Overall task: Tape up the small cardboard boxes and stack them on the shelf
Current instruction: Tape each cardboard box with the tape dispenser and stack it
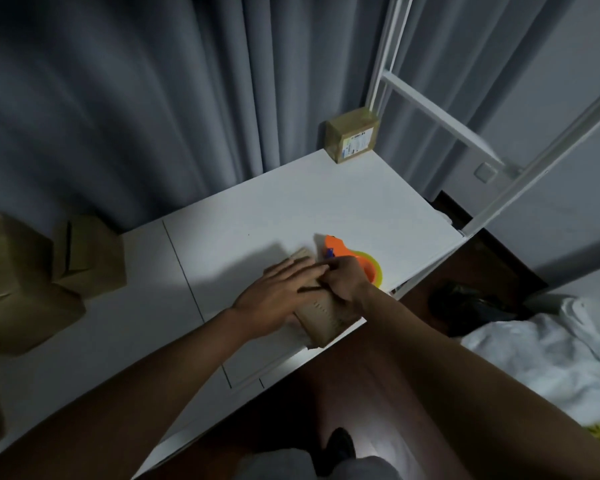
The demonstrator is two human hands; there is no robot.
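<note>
Boxes first, left to right: two untaped cardboard boxes sit at the far left of the white table, well apart from my hands. More brown cardboard at the very left edge, blurred, can't tell what state it's in.

Centre: the box I'm working lies at the near table edge, long axis running from near-right up to far-left, roughly along my forearms. My left hand lies flat on its top, fingers straight and together, pressing down, gripping nothing. My right hand is just beside it on the box's right side, fingers curled; it sits right against the orange tape dispenser, and I judge it's holding the dispenser handle, though the grip itself is hidden under the knuckles. Dispenser touches the far-right end of the box, so tape would run back along the long axis toward me. Right hand is nearer the dispenser, left is the holder.

Right: one taped box with label already stands at the far corner by the white shelf frame. Taping step, task early on.
</note>
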